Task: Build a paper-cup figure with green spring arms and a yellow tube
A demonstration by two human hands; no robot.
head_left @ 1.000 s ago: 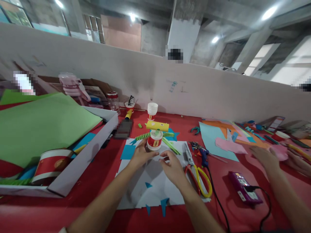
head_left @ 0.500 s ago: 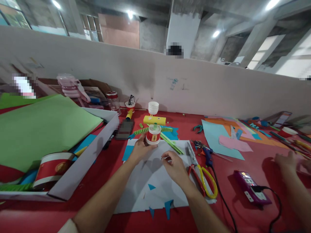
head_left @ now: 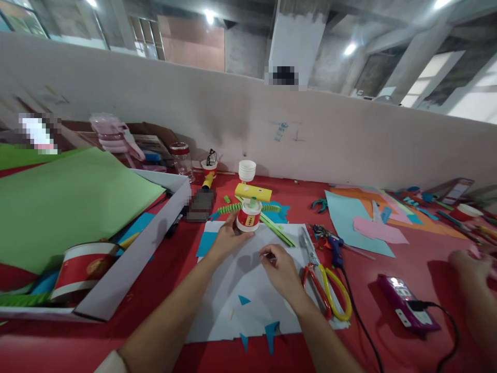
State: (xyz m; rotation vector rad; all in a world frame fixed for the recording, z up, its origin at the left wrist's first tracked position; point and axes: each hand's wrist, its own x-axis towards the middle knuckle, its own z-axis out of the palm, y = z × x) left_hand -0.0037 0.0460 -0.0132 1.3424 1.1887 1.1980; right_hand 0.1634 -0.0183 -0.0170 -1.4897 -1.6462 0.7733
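Observation:
My left hand (head_left: 229, 238) grips a small red-and-white paper cup (head_left: 249, 216) low on its side. A green bit of paper sits on the cup's top, and folded green paper strips (head_left: 230, 208) stick out on both sides. My right hand (head_left: 280, 267) is a little to the right, above the white sheet (head_left: 233, 280). Its fingers are curled together; whether anything small is pinched there is hidden. Beside it lie scissors (head_left: 330, 290) with one red and one yellow handle. Flat green strips (head_left: 277, 228) and a yellow paper roll (head_left: 253, 192) are behind the cup.
Blue scraps (head_left: 272, 334) lie at the sheet's front. A blue glue gun (head_left: 336, 248) and a corded purple device (head_left: 407, 303) are to the right, near another person's hand (head_left: 471, 267). On the left stands a white box (head_left: 155, 243); a partition wall (head_left: 217, 114) closes the back.
The view has shifted slightly. The yellow roll now sits tilted behind the cup. The other person's hand has moved right. My hands keep nearly the same pose.

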